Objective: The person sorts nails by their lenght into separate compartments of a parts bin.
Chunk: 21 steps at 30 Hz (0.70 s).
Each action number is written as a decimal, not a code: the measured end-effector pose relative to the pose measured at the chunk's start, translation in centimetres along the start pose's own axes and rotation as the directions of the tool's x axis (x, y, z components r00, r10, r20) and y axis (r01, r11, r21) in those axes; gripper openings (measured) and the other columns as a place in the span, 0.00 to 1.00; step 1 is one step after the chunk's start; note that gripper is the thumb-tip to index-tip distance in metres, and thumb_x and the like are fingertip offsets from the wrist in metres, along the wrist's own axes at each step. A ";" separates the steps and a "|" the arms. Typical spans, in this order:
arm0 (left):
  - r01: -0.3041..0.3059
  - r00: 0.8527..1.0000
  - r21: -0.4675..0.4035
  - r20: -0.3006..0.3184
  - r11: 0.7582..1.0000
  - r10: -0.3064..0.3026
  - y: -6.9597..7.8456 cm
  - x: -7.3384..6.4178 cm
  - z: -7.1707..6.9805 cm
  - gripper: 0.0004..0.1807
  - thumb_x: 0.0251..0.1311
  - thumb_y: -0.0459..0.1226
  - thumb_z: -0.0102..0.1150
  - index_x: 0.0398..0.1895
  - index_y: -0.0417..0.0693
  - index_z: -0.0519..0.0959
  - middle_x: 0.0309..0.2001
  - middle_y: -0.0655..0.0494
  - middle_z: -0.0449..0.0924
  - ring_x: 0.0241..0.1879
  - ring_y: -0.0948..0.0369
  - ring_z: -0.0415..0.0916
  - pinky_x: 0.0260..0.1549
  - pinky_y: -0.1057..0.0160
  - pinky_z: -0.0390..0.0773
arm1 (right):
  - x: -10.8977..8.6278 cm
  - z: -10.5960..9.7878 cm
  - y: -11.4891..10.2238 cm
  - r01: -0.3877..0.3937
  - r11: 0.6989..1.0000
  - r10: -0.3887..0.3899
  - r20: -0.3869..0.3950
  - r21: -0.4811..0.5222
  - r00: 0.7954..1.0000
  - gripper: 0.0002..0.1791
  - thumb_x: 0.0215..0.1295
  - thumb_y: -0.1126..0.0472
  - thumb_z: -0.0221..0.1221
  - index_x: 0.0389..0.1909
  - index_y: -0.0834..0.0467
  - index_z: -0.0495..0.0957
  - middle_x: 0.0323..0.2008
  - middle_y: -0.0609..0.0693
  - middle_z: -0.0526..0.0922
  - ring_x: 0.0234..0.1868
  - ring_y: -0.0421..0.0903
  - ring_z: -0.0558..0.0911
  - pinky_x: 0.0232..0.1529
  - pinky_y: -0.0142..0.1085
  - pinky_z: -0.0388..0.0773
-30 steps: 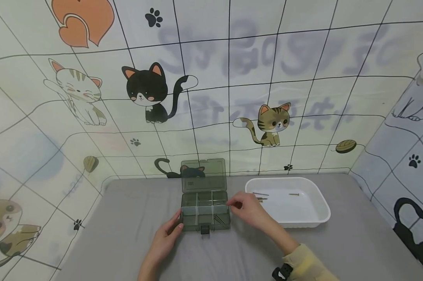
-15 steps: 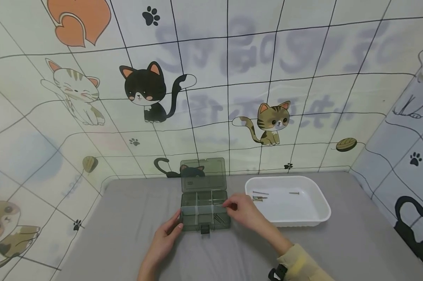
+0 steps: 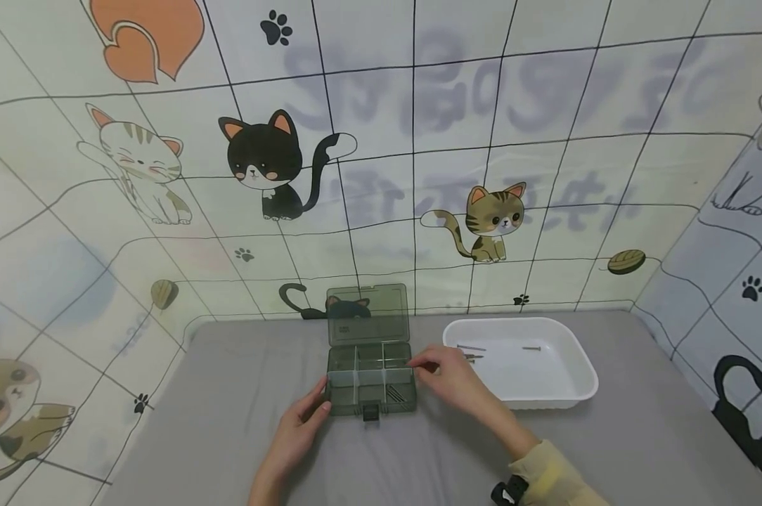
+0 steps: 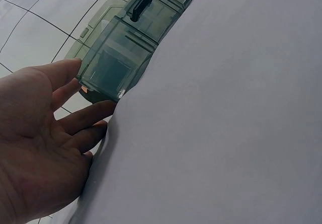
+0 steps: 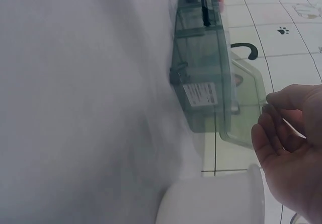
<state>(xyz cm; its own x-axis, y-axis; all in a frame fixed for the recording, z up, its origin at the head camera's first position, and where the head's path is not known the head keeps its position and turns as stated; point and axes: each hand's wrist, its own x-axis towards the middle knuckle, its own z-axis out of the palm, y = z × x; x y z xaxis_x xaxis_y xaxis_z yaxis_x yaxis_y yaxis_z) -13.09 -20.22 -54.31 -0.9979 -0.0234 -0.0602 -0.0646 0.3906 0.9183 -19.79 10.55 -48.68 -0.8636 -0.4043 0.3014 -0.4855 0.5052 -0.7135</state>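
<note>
A translucent green compartment box (image 3: 339, 399) stands on the grey cloth in the head view, its lid (image 3: 368, 330) raised behind it. Several thin dark metal pins or screws (image 3: 395, 393) lie in its front right compartment. My left hand (image 3: 299, 429) touches the left end of the box, thumb and fingers spread at the corner. At the opposite end, my right hand (image 3: 447, 376) has its fingertips by the rear right compartment. In the right wrist view its thumb and forefinger (image 5: 282, 100) nearly meet, and I cannot tell whether something small is between them.
Close by on the right stands a white tray (image 3: 552, 393) with several screws (image 3: 472, 357) at its left and a single screw (image 3: 531, 348) farther right. A cloth printed with cats and grid lines (image 3: 381, 176) forms the back and sides.
My right hand shifted slightly left over the rear right compartment, then drew back right to the box's edge. My left hand has stayed at the left end.
</note>
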 end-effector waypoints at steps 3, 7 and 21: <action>-0.014 1.000 0.009 0.000 1.000 0.014 0.0 0.1 -0.1 0.27 0.75 0.39 0.58 0.75 0.49 0.70 0.71 0.42 0.70 0.71 0.42 0.65 0.67 0.42 0.66 | -0.1 -0.7 0.3 -0.032 0.999 0.032 -0.008 0.002 0.999 0.09 0.64 0.72 0.63 0.41 0.61 0.89 0.38 0.48 0.87 0.37 0.41 0.82 0.38 0.36 0.81; -0.015 1.000 0.012 0.001 1.000 0.015 0.0 0.2 -0.2 0.28 0.75 0.40 0.58 0.76 0.50 0.69 0.71 0.42 0.70 0.71 0.42 0.65 0.67 0.41 0.67 | -0.2 -1.9 1.0 -0.056 0.998 0.056 -0.048 0.014 0.997 0.09 0.65 0.71 0.64 0.42 0.58 0.89 0.38 0.47 0.87 0.37 0.42 0.82 0.37 0.35 0.80; -0.024 1.000 0.014 0.002 1.000 0.024 -0.1 -0.1 -0.1 0.28 0.74 0.42 0.59 0.75 0.50 0.70 0.69 0.41 0.72 0.70 0.42 0.67 0.66 0.43 0.69 | -1.4 -6.3 6.3 -0.248 0.969 0.246 -0.103 -0.014 0.964 0.08 0.64 0.69 0.66 0.43 0.63 0.88 0.42 0.53 0.88 0.40 0.48 0.85 0.42 0.38 0.81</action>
<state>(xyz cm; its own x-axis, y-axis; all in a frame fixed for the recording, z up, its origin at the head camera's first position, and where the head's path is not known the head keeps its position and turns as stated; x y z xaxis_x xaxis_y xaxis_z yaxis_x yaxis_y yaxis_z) -13.03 -20.36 -54.32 -0.9992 -0.0123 -0.0393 -0.0409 0.4043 0.9137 -22.54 19.07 -49.66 -0.9657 -0.1869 0.1804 -0.2577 0.6002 -0.7572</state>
